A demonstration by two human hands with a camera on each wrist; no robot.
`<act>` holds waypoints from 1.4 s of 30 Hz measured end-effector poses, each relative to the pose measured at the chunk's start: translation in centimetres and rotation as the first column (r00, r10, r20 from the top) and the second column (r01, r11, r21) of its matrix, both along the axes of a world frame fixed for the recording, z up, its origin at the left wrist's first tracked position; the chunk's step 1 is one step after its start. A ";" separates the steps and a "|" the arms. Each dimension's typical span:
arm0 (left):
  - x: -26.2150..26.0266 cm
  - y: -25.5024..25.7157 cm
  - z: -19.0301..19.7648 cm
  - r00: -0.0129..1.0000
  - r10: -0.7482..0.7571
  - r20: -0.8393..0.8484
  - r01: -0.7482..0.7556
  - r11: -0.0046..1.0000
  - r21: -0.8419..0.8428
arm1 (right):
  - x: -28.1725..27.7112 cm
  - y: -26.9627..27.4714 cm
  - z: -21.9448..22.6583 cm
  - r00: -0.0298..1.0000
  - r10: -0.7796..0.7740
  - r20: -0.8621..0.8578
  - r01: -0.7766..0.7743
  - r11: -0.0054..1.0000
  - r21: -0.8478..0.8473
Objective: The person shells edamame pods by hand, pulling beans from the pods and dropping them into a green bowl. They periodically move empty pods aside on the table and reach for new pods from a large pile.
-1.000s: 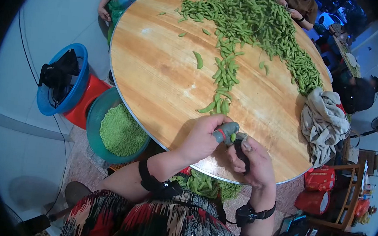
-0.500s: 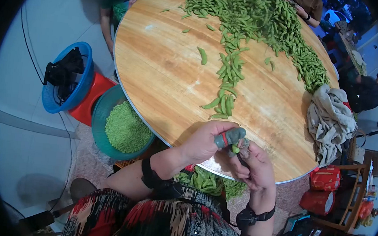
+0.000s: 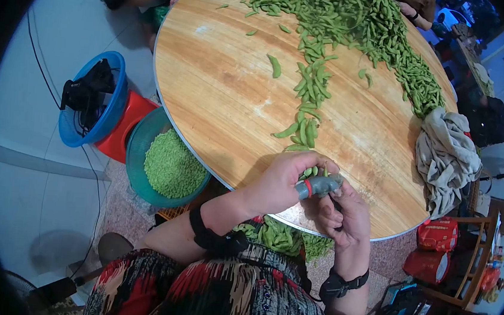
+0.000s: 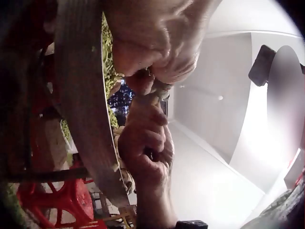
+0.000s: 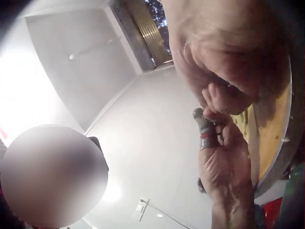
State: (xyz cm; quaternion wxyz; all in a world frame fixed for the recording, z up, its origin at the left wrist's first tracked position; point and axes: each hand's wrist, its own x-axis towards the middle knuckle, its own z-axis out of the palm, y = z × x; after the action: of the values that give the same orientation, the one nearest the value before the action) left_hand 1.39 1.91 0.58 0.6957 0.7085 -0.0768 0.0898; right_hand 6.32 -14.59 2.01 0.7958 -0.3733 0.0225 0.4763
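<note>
My left hand (image 3: 286, 181) holds a few green soybean pods (image 3: 309, 172) in its curled fingers, over the near edge of the round wooden table (image 3: 226, 113). A grey-green cover (image 3: 320, 186) with a red band wraps its thumb. My right hand (image 3: 346, 217) meets the tip of that thumb, its fingers curled; what lies between its fingertips is hidden. In the right wrist view the covered thumb (image 5: 205, 131) reaches up to the right fingers (image 5: 219, 99). Ahead of the hands, a line of pods (image 3: 312, 91) leads to a big heap (image 3: 359, 23).
Left of the table, a green basin (image 3: 135, 159) contains shelled beans (image 3: 173, 165). Beside it are a red stool (image 3: 126, 125) and a blue basin (image 3: 113, 67) with black items. A grey cloth (image 3: 447, 153) lies on the right edge. Pods (image 3: 278, 235) sit below the near edge. Other people are around.
The left thumb has swung right across to the right fingertips, and the bright green pod between the hands has gone from sight. A person at the upper left has leaned down.
</note>
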 end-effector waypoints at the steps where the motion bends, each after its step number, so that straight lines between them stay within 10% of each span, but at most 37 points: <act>1: 0.1 0.4 0.0 1.000 0.002 -0.001 -0.002 1.000 0.000 | 0.0 -0.1 -0.3 1.000 0.002 -0.001 -0.002 1.000 0.000; 7: 0.5 1.6 -0.5 0.980 -0.085 0.178 0.057 0.986 0.156 | -0.5 -0.1 -0.6 0.986 0.035 -0.160 -0.008 0.986 0.164; 9: 0.4 1.7 -0.4 0.939 -0.225 -0.262 0.115 0.919 -0.377 | -0.3 0.0 -0.3 0.993 -0.025 0.114 0.034 0.997 -0.075; 13: -0.1 1.4 0.1 0.930 -0.140 -0.339 -0.036 0.885 -0.463 | -0.1 0.0 0.1 0.914 0.052 0.402 0.098 0.934 -0.343; 22: -0.5 0.1 -0.8 0.955 -0.214 -0.206 0.034 0.769 -0.638 | -0.8 0.1 -0.3 0.324 0.440 0.838 0.360 0.761 -0.539; 26: -0.8 0.4 -0.9 0.914 -0.332 -0.234 0.071 0.697 -0.714 | -1.0 -0.2 0.5 0.712 0.289 0.640 0.057 0.885 -0.463; 28: -0.8 0.5 -1.3 0.883 -0.424 -0.204 0.108 0.604 -0.790 | -1.2 -0.5 0.9 0.976 0.161 0.149 -0.135 0.976 -0.170; 30: -0.7 0.4 -1.8 0.855 -0.509 -0.095 0.168 0.446 -0.879 | -1.3 -0.5 0.8 0.984 0.148 0.098 -0.140 0.987 -0.080; 32: -0.9 0.3 -1.3 0.869 -0.462 -0.179 0.094 0.507 -0.857 | -1.4 -0.4 0.7 0.990 0.137 0.045 -0.138 0.990 0.012; 34: -0.9 0.1 -1.1 0.875 -0.410 -0.258 0.020 0.562 -0.827 | -1.6 -0.1 0.7 0.954 0.133 0.269 -0.065 0.967 -0.247; 36: -0.7 -0.2 -1.2 0.998 -0.020 -0.063 0.010 0.989 -0.151 | -1.8 0.3 -1.3 0.805 0.133 0.579 0.078 0.942 -0.326; 37: -0.8 -0.1 -1.1 0.998 -0.021 -0.064 0.011 0.989 -0.151 | -1.9 0.5 -1.9 0.557 0.167 0.813 0.238 0.906 -0.349; 38: -1.0 0.1 -0.8 0.993 -0.051 -0.103 0.035 0.987 -0.157 | -1.8 0.1 -1.8 0.558 0.167 0.813 0.237 0.906 -0.349; 40: -1.3 0.7 -0.4 0.986 -0.082 -0.142 0.058 0.985 -0.163 | -1.7 0.4 0.3 0.902 0.134 0.410 0.024 0.934 -0.357; 42: -1.5 1.5 -0.2 0.983 -0.121 -0.136 0.112 0.991 -0.071 | -1.7 0.4 0.5 0.938 0.129 0.322 -0.025 0.952 -0.306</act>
State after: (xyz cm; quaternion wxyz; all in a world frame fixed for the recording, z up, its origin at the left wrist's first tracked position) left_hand -0.13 3.38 0.43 0.7256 0.6849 -0.0663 0.0015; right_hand 4.67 -14.19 2.52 0.7030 -0.5656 -0.0578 0.4273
